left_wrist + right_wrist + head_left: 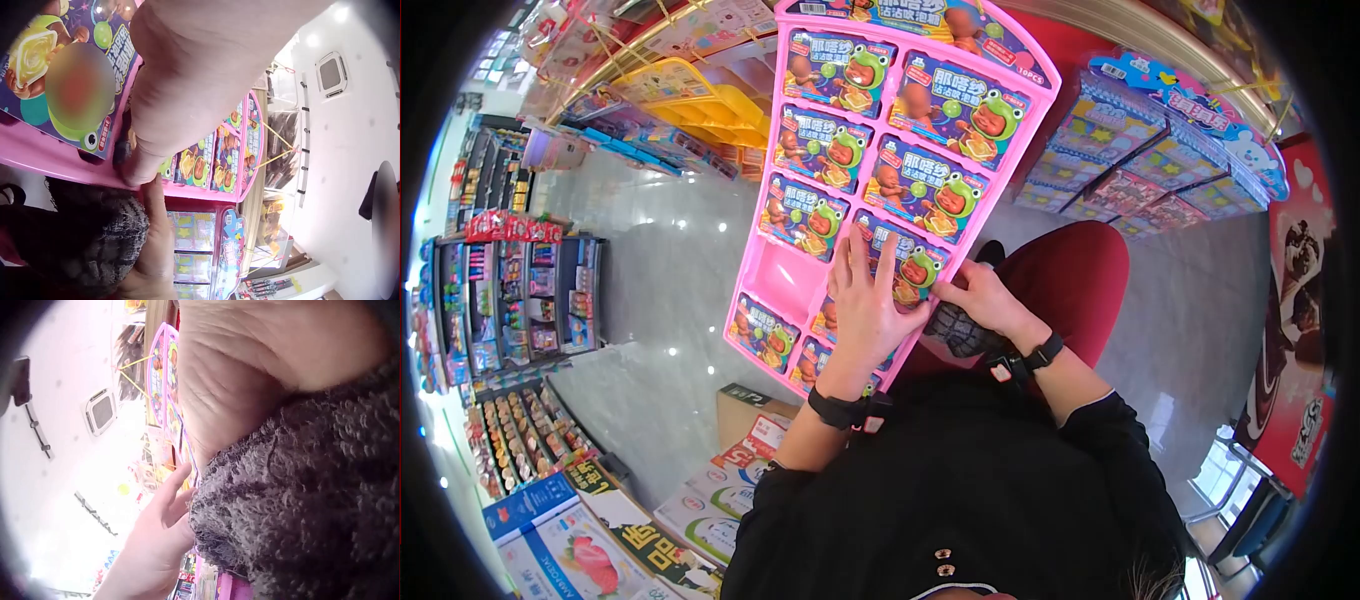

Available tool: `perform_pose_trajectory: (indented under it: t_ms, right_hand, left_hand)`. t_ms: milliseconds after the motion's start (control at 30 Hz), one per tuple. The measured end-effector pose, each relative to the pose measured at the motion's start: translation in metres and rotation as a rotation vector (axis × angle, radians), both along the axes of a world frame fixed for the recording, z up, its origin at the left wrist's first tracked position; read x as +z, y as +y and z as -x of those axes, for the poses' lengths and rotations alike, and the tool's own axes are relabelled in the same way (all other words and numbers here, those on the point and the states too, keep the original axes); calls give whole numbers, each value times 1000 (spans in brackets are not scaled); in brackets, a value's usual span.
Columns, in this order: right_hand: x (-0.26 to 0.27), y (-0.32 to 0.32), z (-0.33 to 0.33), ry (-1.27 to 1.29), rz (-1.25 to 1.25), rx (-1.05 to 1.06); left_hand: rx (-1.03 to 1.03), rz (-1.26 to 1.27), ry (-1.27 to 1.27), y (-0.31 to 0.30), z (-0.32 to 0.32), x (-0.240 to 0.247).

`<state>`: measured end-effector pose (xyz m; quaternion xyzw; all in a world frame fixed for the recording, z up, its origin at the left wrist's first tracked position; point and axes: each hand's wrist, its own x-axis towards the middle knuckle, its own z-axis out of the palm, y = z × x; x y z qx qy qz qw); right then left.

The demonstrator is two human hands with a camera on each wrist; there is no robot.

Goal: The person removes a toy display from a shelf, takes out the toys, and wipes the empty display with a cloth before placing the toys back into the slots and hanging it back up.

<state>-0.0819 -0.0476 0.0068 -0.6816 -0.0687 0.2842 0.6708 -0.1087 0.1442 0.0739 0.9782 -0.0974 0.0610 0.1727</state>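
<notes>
A tilted pink display tray [785, 278] holds rows of colourful packets with a frog-hooded baby picture; one left-column compartment has none. My left hand [870, 312] lies over the lower packets with fingers extended, its thumb towards the tray's right edge. Beside that edge, my right hand [990, 302] grips a dark grey fuzzy cloth [962, 332], its thumb side against the tray. In the left wrist view the cloth [103, 240] bunches below the pink rim, and the two hands meet there. The cloth [300, 487] hides the right fingers in the right wrist view.
A blue display of boxed goods [1130, 150] stands upper right, a yellow tray [690, 100] upper left. Shelves of goods [520, 290] are at the left, cartons [715, 490] lower left. A red poster panel [1295, 330] is at the far right.
</notes>
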Motion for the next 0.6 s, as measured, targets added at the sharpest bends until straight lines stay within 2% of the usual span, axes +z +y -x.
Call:
perform_pose_trajectory:
  t_ms: [33,133,233,367,467,567,600]
  right_hand:
    - [-4,0,1,-58,62,8]
    - [-9,4,6,-177,6,-87]
    - [-11,2,4,-148,83,-40]
    - [-7,3,4,-141,66,-43]
    - [-7,5,5,-242,44,-88]
    - [0,2,1,-165,93,-20]
    - [0,2,1,-152,123,-20]
  left_hand:
    - [-8,-4,-13,0,0,-1]
    - [-33,31,-28,1,-1,0]
    - [-43,71,-4,3,-1,3]
    - [-50,82,2,5,-2,5]
    - [-53,101,19,6,-2,6]
    - [-61,101,12,8,-2,7]
    - [-62,20,51,7,-1,13]
